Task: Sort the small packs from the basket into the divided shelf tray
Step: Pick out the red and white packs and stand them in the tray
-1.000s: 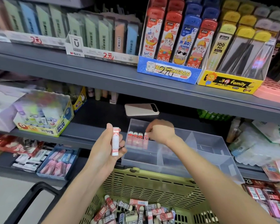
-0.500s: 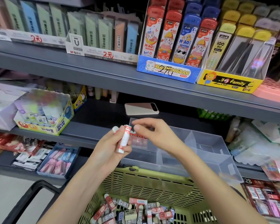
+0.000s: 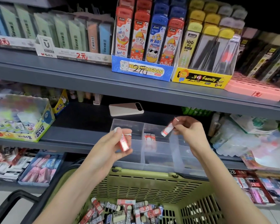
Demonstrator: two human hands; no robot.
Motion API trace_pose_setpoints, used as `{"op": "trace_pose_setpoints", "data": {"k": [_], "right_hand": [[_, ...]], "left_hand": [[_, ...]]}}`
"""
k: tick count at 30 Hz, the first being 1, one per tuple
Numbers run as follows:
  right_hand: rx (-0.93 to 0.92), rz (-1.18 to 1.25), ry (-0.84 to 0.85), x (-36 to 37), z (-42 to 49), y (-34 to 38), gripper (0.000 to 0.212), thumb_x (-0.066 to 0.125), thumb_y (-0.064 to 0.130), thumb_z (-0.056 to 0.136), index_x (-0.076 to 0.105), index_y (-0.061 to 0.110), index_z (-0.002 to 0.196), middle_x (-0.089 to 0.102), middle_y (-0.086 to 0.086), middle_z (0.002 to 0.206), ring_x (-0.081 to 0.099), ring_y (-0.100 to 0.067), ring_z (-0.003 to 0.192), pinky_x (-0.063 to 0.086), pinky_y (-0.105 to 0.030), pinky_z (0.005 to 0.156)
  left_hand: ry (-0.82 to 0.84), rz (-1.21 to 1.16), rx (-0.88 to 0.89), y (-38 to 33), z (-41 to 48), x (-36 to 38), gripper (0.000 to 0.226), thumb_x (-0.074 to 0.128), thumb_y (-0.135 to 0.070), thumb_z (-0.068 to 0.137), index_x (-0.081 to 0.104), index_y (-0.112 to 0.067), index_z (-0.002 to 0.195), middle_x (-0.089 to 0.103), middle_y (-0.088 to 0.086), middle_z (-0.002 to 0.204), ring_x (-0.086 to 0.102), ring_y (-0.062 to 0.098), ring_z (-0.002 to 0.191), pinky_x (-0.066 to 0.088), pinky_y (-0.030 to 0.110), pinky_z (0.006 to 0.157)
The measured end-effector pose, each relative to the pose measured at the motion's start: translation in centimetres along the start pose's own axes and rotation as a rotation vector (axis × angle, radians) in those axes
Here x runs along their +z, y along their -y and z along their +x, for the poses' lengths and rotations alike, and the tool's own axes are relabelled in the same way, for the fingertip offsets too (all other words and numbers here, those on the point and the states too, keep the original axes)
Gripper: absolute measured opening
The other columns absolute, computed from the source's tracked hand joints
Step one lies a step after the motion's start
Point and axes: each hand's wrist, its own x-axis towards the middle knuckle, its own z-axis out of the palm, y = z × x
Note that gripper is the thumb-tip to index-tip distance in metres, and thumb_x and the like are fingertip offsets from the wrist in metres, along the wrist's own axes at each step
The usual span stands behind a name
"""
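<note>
Sorting looks barely begun: few red packs (image 3: pixel 149 137) stand in the shelf tray (image 3: pixel 158 165), a heap (image 3: pixel 124 210) lies in the basket (image 3: pixel 144 177), the left hand (image 3: pixel 111 147) grips one pack (image 3: pixel 124 143) and the right hand (image 3: pixel 190 131) pinches another (image 3: pixel 168 127) above the tray.

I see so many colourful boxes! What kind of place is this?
Probably a stationery shop: the shelves carry display boxes of pencil leads, a glue-stick box and handwritten price marks, and a green basket holds small packs.
</note>
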Motion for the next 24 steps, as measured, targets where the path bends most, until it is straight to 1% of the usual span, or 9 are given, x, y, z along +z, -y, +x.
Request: {"op": "trace_pose_setpoints", "data": {"k": [2,6,8,10,12,15,18,21,24], "right_hand": [[0.049,0.064,0.021,-0.2,0.2,-0.3,0.010,0.058,0.000,0.089,0.061,0.002,0.098,0.065,-0.007,0.075,0.059,-0.011,0.056,0.051,-0.018,0.055],[0.175,0.402,0.151,0.5,-1.6,0.5,0.007,0.055,-0.001,0.089,0.061,0.003,0.091,0.069,-0.009,0.069,0.068,-0.015,0.060,0.055,-0.021,0.058],[0.194,0.509,0.212,1.0,-3.3,0.8,0.011,0.053,-0.004,0.089,0.059,0.003,0.083,0.068,-0.010,0.066,0.069,-0.019,0.063,0.056,-0.025,0.060],[0.178,0.524,0.291,1.2,-5.1,0.9,0.012,0.051,-0.006,0.088,0.058,0.003,0.083,0.068,-0.013,0.069,0.069,-0.021,0.066,0.056,-0.027,0.062],[0.136,0.406,0.367,0.9,-6.4,0.9,0.014,0.054,-0.008,0.084,0.059,0.003,0.090,0.070,-0.014,0.074,0.069,-0.020,0.068,0.056,-0.026,0.063],[0.056,0.136,0.405,0.2,-6.9,0.8,0.028,0.061,-0.007,0.079,0.066,0.011,0.100,0.072,-0.011,0.081,0.066,-0.015,0.071,0.052,-0.023,0.061],[0.044,0.086,0.410,-0.8,-6.3,0.8,0.013,0.067,0.003,0.081,0.070,0.009,0.092,0.070,-0.014,0.077,0.059,-0.014,0.063,0.045,-0.023,0.052],[0.069,0.023,0.303,-1.4,-4.2,0.3,0.001,0.068,0.008,0.082,0.069,0.008,0.082,0.064,-0.005,0.063,0.056,-0.015,0.054,0.046,-0.025,0.053],[0.065,-0.208,0.131,-0.7,-1.0,-0.5,0.032,0.071,0.008,0.078,0.058,0.008,0.108,0.061,0.001,0.060,0.059,-0.014,0.055,0.051,-0.032,0.061]], "left_hand": [[0.033,0.051,0.013,0.1,0.0,0.5,0.029,0.049,-0.031,0.094,0.073,-0.016,0.099,0.064,0.011,0.093,0.064,0.021,0.088,0.055,0.029,0.071],[0.108,0.116,0.005,0.7,0.2,2.9,0.024,0.051,-0.028,0.095,0.063,-0.008,0.101,0.059,-0.001,0.070,0.055,0.009,0.064,0.048,0.021,0.058],[0.124,0.183,0.028,1.2,0.4,4.4,0.021,0.055,-0.031,0.092,0.058,-0.011,0.093,0.055,-0.006,0.063,0.049,0.007,0.059,0.044,0.019,0.055],[0.121,0.201,0.076,1.7,0.7,5.8,0.016,0.057,-0.029,0.091,0.054,-0.014,0.086,0.051,-0.008,0.061,0.045,0.005,0.056,0.038,0.017,0.050],[0.108,0.178,0.102,2.0,1.0,6.7,0.018,0.054,-0.020,0.095,0.053,-0.015,0.078,0.052,-0.008,0.058,0.046,0.005,0.053,0.035,0.015,0.045],[0.140,0.245,0.100,2.3,1.3,7.1,0.023,0.053,-0.015,0.096,0.057,-0.017,0.073,0.053,-0.007,0.056,0.045,0.005,0.051,0.033,0.014,0.043],[0.190,0.422,0.101,2.4,1.3,7.1,0.015,0.054,-0.019,0.095,0.059,-0.015,0.082,0.051,-0.007,0.059,0.043,0.006,0.054,0.034,0.014,0.045],[0.166,0.431,0.057,2.3,1.4,7.2,0.019,0.051,-0.029,0.096,0.061,-0.013,0.097,0.049,-0.007,0.063,0.043,0.005,0.056,0.036,0.015,0.050],[0.129,0.163,-0.038,1.4,1.5,6.8,0.026,0.042,-0.024,0.100,0.060,-0.009,0.111,0.053,-0.003,0.067,0.047,0.009,0.062,0.042,0.020,0.056]]}}
